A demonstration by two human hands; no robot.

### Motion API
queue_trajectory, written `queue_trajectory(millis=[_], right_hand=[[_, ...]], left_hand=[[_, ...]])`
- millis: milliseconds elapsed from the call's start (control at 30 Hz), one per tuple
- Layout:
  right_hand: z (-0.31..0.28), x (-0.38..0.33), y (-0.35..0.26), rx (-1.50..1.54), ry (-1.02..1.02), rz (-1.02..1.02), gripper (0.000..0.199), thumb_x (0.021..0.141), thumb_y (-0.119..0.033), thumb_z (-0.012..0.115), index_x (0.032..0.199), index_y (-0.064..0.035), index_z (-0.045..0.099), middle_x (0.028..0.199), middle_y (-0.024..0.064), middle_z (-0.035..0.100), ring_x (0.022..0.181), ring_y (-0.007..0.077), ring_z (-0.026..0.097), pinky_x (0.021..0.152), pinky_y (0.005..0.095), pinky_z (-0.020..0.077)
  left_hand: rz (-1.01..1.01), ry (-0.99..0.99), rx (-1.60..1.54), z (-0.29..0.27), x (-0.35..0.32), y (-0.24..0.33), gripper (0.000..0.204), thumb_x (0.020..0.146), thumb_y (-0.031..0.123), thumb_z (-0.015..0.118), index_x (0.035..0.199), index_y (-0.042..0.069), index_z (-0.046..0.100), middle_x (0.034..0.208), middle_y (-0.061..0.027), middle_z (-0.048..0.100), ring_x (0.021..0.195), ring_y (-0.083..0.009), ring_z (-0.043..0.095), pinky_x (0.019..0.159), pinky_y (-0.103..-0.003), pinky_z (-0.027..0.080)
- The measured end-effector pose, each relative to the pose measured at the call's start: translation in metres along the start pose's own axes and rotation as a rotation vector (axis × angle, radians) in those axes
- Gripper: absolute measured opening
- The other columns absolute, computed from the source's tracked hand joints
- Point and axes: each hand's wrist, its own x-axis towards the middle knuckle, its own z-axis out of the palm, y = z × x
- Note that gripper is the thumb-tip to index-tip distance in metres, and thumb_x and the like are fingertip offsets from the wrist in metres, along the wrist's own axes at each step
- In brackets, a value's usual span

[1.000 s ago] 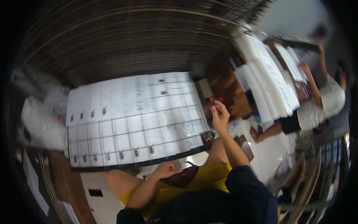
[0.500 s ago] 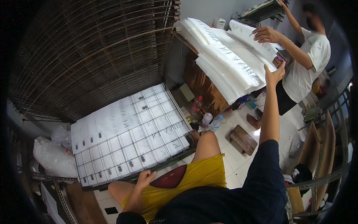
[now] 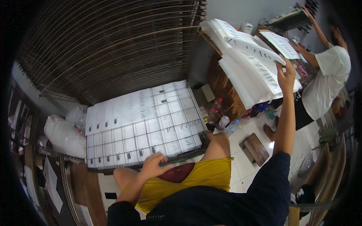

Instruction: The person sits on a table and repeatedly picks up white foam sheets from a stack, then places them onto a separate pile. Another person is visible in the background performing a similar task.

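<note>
At the upper right, my right hand (image 3: 287, 75) pinches the corner of a white printed sheet (image 3: 256, 47). That sheet curls up off a thick, fanned stack of white sheets (image 3: 241, 79) on a worn wooden table (image 3: 213, 84). Low in front of me, my left hand (image 3: 152, 167) is curled over my lap beside a thin greenish bar; what its fingers close on, if anything, is hidden. Just beyond it, printed white sheets (image 3: 132, 109) lie on a wire drying rack, a wire grid (image 3: 145, 130) across part of them.
Raised rack layers (image 3: 109, 45) fill the upper left. A co-worker (image 3: 328, 75) stands at the table's far end, one hand on a raised frame (image 3: 288, 20), near another printed sheet (image 3: 281, 43). Bottles (image 3: 223, 122) and a wooden stool (image 3: 256, 149) stand on the floor.
My right hand has closed on a sheet corner and lifted it. My left hand has risen toward the rack's front edge. The co-worker's near hand has moved down to the far sheet.
</note>
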Motion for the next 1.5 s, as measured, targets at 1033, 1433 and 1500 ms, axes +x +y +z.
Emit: queue_trajectory(millis=[1033,1433,1500], right_hand=[[0.227,-0.147,-0.317,0.757,-0.992,-0.245,0.030,0.079,0.013,0.049,0.105,0.0013,0.058,0.095,0.0146,0.066,0.081,0.0229,0.065,0.073,0.0275,0.0487],[0.388,-0.110,-0.311,0.789,-1.247,0.245,0.057,0.073,0.013,0.043,0.126,0.0001,0.058,0.120,0.0140,0.061,0.094,0.0137,0.056,0.077,0.0226,0.0438],[0.427,-0.140,-0.276,0.794,-1.104,0.506,0.055,0.075,0.012,0.044,0.127,0.0011,0.057,0.122,0.0143,0.059,0.101,0.0152,0.057,0.083,0.0229,0.0439]], left_hand=[[-0.371,1.045,-0.441,0.045,0.004,-0.036,0.045,0.084,0.028,0.069,0.106,0.001,0.041,0.092,-0.0131,0.041,0.085,-0.0248,0.044,0.079,-0.036,0.040],[-0.099,-0.597,-0.409,0.139,-0.024,-0.073,0.061,0.077,0.063,0.062,0.096,0.006,0.052,0.087,-0.0191,0.063,0.086,-0.0382,0.063,0.071,-0.046,0.047],[-0.153,-0.537,-0.502,0.157,-0.027,-0.081,0.060,0.077,0.064,0.062,0.090,0.005,0.054,0.084,-0.0183,0.062,0.084,-0.0373,0.063,0.069,-0.045,0.047]])
